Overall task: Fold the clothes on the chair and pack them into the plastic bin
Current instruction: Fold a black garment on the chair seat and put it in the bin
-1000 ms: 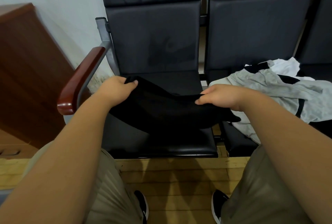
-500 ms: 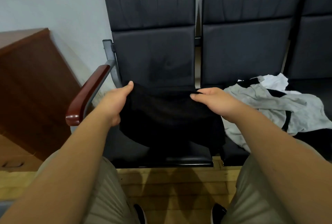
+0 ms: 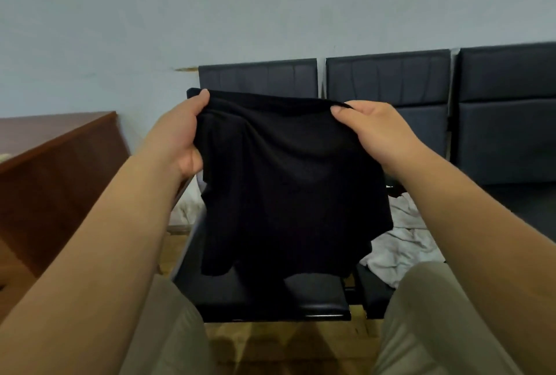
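Head view. Holds black cloth up by top edge, left hand and right hand pinching each end, same height; hangs down over chair seat.

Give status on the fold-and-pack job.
Done: nothing visibly folded or packed; no bin in view. In hand: left hand and right hand grip the top edge of the black garment, hanging unfolded over the chair seat. Left: fold it, fold the crumpled grey clothes on the next seat, pack all.

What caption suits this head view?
The left hand and right hand hold a black garment up over the chair, grey clothes beside.
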`<action>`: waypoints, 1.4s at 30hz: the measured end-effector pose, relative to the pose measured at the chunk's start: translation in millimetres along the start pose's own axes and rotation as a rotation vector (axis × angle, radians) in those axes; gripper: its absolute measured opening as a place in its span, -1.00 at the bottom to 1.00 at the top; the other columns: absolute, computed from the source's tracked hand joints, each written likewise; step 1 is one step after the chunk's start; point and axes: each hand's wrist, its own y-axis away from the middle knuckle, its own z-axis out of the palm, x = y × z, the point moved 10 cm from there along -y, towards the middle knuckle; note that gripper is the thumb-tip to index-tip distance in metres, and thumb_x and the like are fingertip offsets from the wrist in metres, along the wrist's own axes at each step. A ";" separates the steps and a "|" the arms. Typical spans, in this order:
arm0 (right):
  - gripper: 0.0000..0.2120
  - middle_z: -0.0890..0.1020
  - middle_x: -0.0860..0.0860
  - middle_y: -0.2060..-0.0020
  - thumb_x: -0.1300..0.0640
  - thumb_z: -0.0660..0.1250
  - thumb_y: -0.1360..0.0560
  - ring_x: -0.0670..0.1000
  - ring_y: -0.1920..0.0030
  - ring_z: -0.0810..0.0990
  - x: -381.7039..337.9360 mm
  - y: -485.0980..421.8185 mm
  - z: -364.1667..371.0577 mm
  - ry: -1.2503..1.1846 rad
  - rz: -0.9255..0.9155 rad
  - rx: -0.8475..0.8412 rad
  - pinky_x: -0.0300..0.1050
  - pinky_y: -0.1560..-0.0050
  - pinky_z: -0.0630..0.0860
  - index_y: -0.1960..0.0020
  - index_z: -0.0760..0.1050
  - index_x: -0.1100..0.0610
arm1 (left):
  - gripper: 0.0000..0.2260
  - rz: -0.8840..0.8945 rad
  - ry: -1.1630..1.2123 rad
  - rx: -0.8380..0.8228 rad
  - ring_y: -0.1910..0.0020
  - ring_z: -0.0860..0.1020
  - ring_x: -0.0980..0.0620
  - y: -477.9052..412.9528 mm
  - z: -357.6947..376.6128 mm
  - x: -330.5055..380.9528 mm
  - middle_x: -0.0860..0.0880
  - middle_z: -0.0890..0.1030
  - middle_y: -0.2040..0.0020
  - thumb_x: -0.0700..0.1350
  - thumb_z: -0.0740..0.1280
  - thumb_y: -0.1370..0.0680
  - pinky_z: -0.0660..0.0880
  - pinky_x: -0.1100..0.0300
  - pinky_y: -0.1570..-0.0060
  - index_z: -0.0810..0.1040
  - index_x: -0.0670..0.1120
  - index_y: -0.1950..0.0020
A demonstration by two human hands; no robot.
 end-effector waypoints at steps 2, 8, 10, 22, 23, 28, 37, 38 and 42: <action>-0.75 0.79 0.02 0.04 -0.10 0.39 -0.63 0.08 -0.02 0.78 -27.5 7.1 -8.0 -0.030 -0.033 0.004 0.21 -0.28 0.63 -0.05 0.75 0.03 | -0.68 0.022 0.005 -0.034 -0.07 0.75 -0.12 18.2 7.9 18.2 -0.17 0.75 -0.12 0.02 0.31 -0.72 0.72 -0.02 -0.01 0.63 -0.20 -0.30; -0.77 0.79 0.01 0.04 -0.06 0.42 -0.62 0.06 -0.03 0.78 -90.8 19.0 -31.6 -0.067 -0.138 0.047 0.19 -0.29 0.63 -0.05 0.76 0.05 | -0.67 0.085 0.011 -0.114 -0.16 0.73 -0.12 47.3 14.7 70.7 -0.17 0.73 -0.21 -0.01 0.27 -0.74 0.67 -0.02 -0.18 0.60 -0.19 -0.38; -0.78 0.79 -0.04 0.03 -0.10 0.41 -0.62 0.00 -0.02 0.78 -98.2 18.2 -33.3 -0.050 -0.147 0.045 0.12 -0.27 0.65 -0.07 0.76 0.00 | -0.68 0.085 0.013 -0.108 -0.15 0.73 -0.12 45.6 10.2 76.4 -0.16 0.73 -0.20 -0.02 0.27 -0.74 0.68 -0.03 -0.14 0.61 -0.18 -0.37; -0.71 0.70 -0.25 0.01 -0.33 0.35 -0.58 -0.14 -0.08 0.64 50.3 -15.3 16.3 0.584 -0.049 -0.076 -0.15 -0.08 0.52 -0.12 0.71 -0.21 | -0.64 0.002 -0.415 0.186 -0.02 0.75 -0.12 -42.8 -92.1 -47.4 -0.09 0.77 -0.04 0.17 0.47 -0.58 0.68 -0.08 -0.12 0.69 -0.11 -0.15; -0.67 0.69 -0.25 0.02 -0.39 0.36 -0.54 -0.13 -0.07 0.63 68.8 -15.4 21.9 0.611 -0.012 -0.099 -0.10 -0.10 0.55 -0.11 0.71 -0.21 | -0.65 0.004 -0.499 0.209 -0.02 0.74 -0.12 -47.8 -101.2 -57.8 -0.09 0.75 -0.03 0.20 0.45 -0.59 0.66 -0.07 -0.14 0.68 -0.09 -0.09; -0.22 0.67 -0.19 -0.09 -0.71 0.27 -0.27 -0.02 -0.15 0.61 135.3 -10.1 54.1 0.823 0.102 -0.270 0.12 -0.13 0.62 -0.20 0.65 -0.18 | -0.60 0.055 -0.844 0.304 0.07 0.62 -0.05 -70.2 -137.0 -83.1 -0.05 0.63 0.07 0.23 0.35 -0.64 0.54 0.04 0.00 0.61 -0.11 0.06; -0.19 0.66 -0.04 -0.25 -0.55 0.36 -0.40 0.09 -0.25 0.61 199.6 -28.7 67.6 1.030 0.254 -0.440 0.15 -0.21 0.57 -0.35 0.62 0.05 | -0.50 -0.039 -0.952 0.387 -0.06 0.63 -0.21 -121.0 -188.3 -106.9 -0.19 0.65 -0.08 0.22 0.31 -0.66 0.55 0.00 -0.01 0.61 -0.22 -0.25; -0.23 0.66 -0.01 -0.25 -0.52 0.38 -0.43 0.11 -0.25 0.61 205.9 -33.2 65.6 1.042 0.272 -0.423 0.14 -0.20 0.57 -0.34 0.63 0.08 | -0.48 -0.054 -0.949 0.401 -0.07 0.64 -0.22 -126.0 -193.5 -110.2 -0.20 0.65 -0.11 0.23 0.31 -0.66 0.53 0.03 0.04 0.60 -0.23 -0.30; -0.54 0.69 0.09 -0.03 -0.30 0.43 -0.55 0.09 -0.03 0.64 228.3 -54.2 57.1 0.882 0.310 -0.291 0.01 0.03 0.55 -0.07 0.66 0.11 | -0.46 -0.095 -0.938 0.382 0.03 0.62 -0.13 -147.1 -202.7 -126.2 -0.16 0.64 -0.11 0.22 0.32 -0.65 0.51 0.07 0.10 0.53 -0.20 -0.40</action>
